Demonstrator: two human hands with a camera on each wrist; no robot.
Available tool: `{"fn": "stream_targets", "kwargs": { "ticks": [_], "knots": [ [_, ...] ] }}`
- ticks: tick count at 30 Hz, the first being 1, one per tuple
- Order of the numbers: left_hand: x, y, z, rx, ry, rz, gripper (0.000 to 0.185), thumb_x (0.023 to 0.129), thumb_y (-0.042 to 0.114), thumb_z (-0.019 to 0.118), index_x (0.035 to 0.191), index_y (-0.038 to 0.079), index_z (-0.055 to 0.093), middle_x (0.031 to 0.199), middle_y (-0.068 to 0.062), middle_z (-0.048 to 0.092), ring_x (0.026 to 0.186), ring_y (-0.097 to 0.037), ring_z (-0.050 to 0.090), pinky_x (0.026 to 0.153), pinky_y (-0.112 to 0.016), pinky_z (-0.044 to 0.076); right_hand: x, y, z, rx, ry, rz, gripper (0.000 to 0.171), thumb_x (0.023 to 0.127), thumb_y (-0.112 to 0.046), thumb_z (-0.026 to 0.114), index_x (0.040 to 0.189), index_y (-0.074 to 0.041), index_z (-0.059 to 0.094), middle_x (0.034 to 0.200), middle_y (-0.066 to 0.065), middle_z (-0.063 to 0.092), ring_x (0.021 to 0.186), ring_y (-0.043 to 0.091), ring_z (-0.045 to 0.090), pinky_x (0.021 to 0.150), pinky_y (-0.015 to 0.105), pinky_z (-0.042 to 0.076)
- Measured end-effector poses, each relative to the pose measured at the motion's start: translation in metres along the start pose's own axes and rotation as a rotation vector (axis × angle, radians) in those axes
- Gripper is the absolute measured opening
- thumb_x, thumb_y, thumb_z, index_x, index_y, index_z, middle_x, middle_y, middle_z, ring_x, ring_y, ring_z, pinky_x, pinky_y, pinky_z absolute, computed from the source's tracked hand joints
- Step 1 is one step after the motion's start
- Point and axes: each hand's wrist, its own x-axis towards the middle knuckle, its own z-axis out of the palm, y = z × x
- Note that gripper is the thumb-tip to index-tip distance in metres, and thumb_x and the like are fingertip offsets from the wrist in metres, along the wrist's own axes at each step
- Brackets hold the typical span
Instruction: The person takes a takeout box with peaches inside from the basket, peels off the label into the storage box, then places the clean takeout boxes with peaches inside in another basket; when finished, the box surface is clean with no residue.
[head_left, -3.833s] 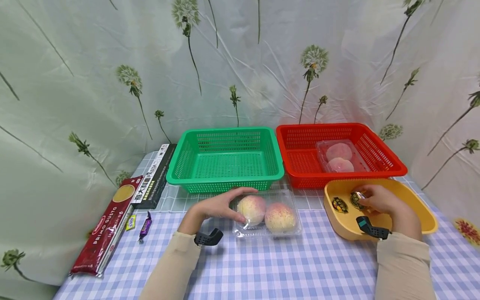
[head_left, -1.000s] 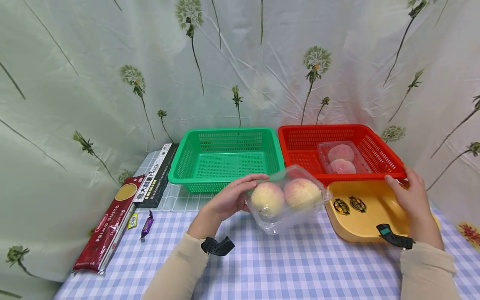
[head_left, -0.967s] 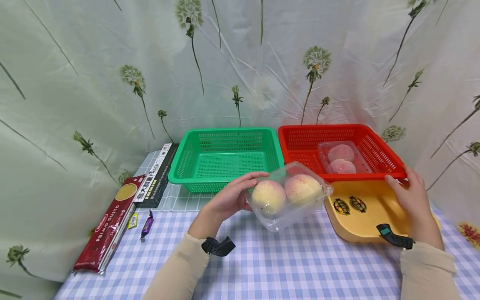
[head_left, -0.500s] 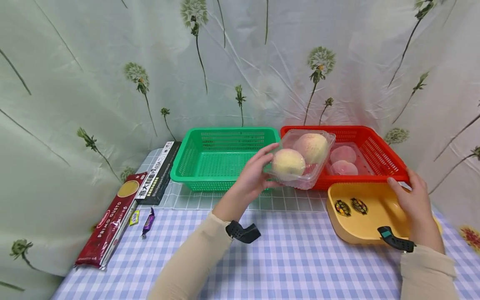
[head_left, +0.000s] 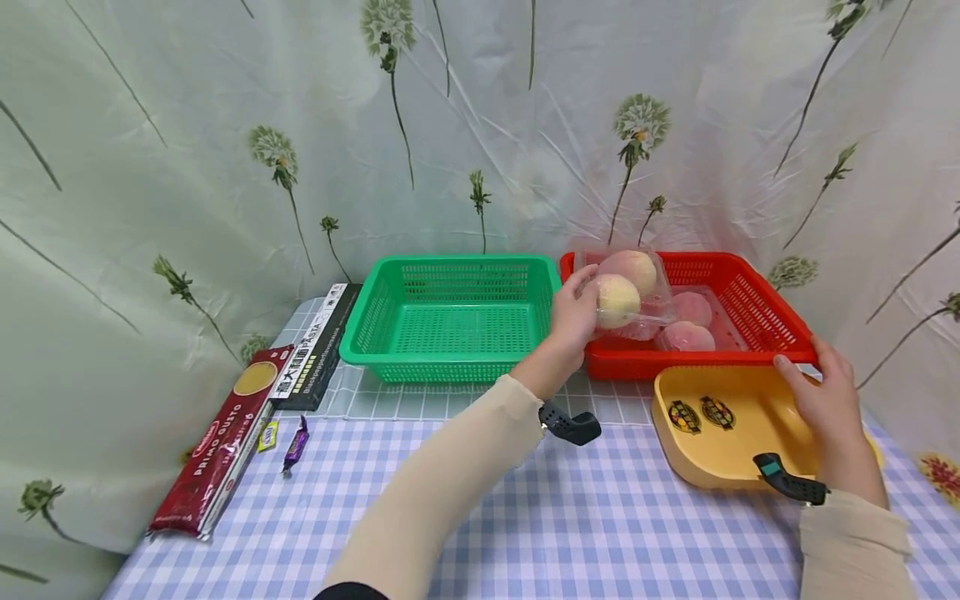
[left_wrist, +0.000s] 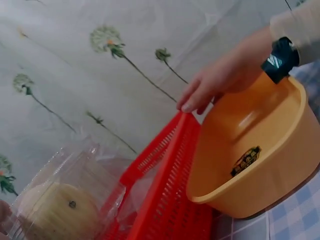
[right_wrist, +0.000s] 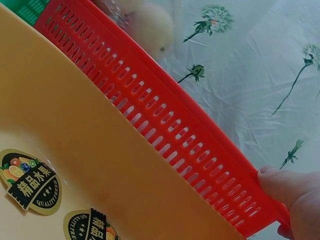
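My left hand [head_left: 573,321] grips one end of a clear plastic box [head_left: 654,287] with two yellow-pink peaches [head_left: 617,302] inside. The box is tilted over the left part of the red basket [head_left: 626,363]. Beside it in that basket lies a second clear pack with two pinker peaches [head_left: 688,337]. With thumb on top of the rim, my right hand [head_left: 828,392] holds the basket's front right corner; the right wrist view shows this thumb [right_wrist: 280,182] close. In the left wrist view, the lifted box [left_wrist: 65,200] fills the lower left.
A yellow basin [head_left: 686,462] with two fruit stickers [head_left: 717,412] stands before the red basket. Left of that basket is a green basket [head_left: 450,360]. Farther left lie a black pasta box [head_left: 318,350], a red pasta pack [head_left: 225,442] and two small wrapped sweets [head_left: 297,444].
My left hand has lifted the peach box off the table and carried it right and back over the red basket. My right hand has moved from the basin's stickers to the red basket's corner.
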Motion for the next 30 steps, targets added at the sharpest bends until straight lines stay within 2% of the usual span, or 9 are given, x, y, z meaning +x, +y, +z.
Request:
{"fn": "stream_targets", "kwargs": {
  "ticks": [4,8,10,14,17,19,24,28,30],
  "knots": [
    [0.004,-0.003,0.018,0.164,0.043,0.058,0.034,0.104,0.026,0.051,0.136,0.031,0.06,0.14,0.001,0.055,0.12,-0.015,0.051,0.097,-0.035,0.054,0.0,0.001,0.0,-0.005,0.004,-0.022,0.076,0.103,-0.042,0.044,0.16,-0.008,0.008,0.164,0.03,0.002,0.146,0.054,0.015,0.123,0.04,0.028],
    [0.008,-0.008,0.032,0.324,0.077,0.091,0.03,0.103,0.026,0.053,0.132,0.029,0.063,0.134,0.002,0.053,0.122,-0.013,0.048,0.092,-0.028,0.054,0.0,0.001,0.0,-0.004,0.007,-0.015,0.076,0.103,-0.042,0.044,0.161,-0.008,0.008,0.164,0.029,0.002,0.147,0.053,0.015,0.122,0.047,0.027],
    [0.009,-0.011,0.037,0.395,0.086,0.109,0.029,0.103,0.026,0.053,0.13,0.028,0.063,0.132,0.002,0.053,0.121,-0.013,0.048,0.091,-0.027,0.053,0.0,0.001,0.0,-0.001,0.003,-0.016,0.076,0.103,-0.042,0.044,0.16,-0.008,0.008,0.164,0.029,0.002,0.146,0.053,0.015,0.122,0.045,0.028],
    [0.012,-0.019,0.043,0.547,0.069,0.14,0.03,0.104,0.027,0.051,0.132,0.028,0.06,0.134,-0.001,0.051,0.123,-0.016,0.051,0.096,-0.028,0.052,0.0,0.001,0.0,0.015,-0.005,-0.007,0.076,0.103,-0.042,0.044,0.161,-0.009,0.007,0.165,0.028,0.001,0.147,0.052,0.015,0.122,0.044,0.028],
    [0.014,-0.021,0.043,0.629,0.043,0.151,0.031,0.103,0.026,0.051,0.133,0.027,0.057,0.135,-0.003,0.052,0.124,-0.017,0.051,0.099,-0.029,0.051,0.002,0.0,0.0,0.027,-0.009,0.013,0.077,0.102,-0.044,0.044,0.161,-0.011,0.006,0.165,0.026,0.0,0.147,0.052,0.014,0.121,0.052,0.027],
    [0.015,-0.02,0.042,0.642,0.024,0.141,0.03,0.103,0.024,0.052,0.132,0.024,0.056,0.133,-0.004,0.053,0.123,-0.017,0.051,0.098,-0.028,0.051,0.002,-0.001,0.0,0.03,-0.009,0.024,0.078,0.102,-0.045,0.044,0.161,-0.012,0.005,0.165,0.026,-0.001,0.148,0.052,0.013,0.121,0.054,0.026],
    [0.015,-0.013,0.037,0.646,-0.035,0.045,0.038,0.096,0.015,0.058,0.134,0.02,0.054,0.128,-0.004,0.059,0.112,-0.015,0.053,0.092,-0.027,0.053,0.003,-0.004,0.0,0.025,-0.005,0.018,0.077,0.103,-0.044,0.044,0.161,-0.01,0.005,0.165,0.027,-0.001,0.147,0.053,0.013,0.121,0.059,0.023],
    [0.015,-0.011,0.037,0.633,-0.087,-0.05,0.047,0.092,0.012,0.061,0.139,0.017,0.054,0.132,-0.002,0.062,0.11,-0.017,0.057,0.097,-0.03,0.053,0.001,-0.004,0.001,0.027,0.002,0.013,0.077,0.103,-0.042,0.044,0.16,-0.009,0.006,0.164,0.029,0.001,0.147,0.053,0.013,0.121,0.058,0.021],
    [0.016,-0.012,0.04,0.603,-0.1,-0.076,0.042,0.097,0.018,0.058,0.139,0.017,0.055,0.136,0.0,0.062,0.115,-0.017,0.058,0.102,-0.032,0.051,0.001,-0.003,0.0,0.032,0.005,0.02,0.076,0.103,-0.042,0.044,0.16,-0.01,0.007,0.165,0.028,0.001,0.147,0.053,0.014,0.122,0.057,0.022]
  ]
}}
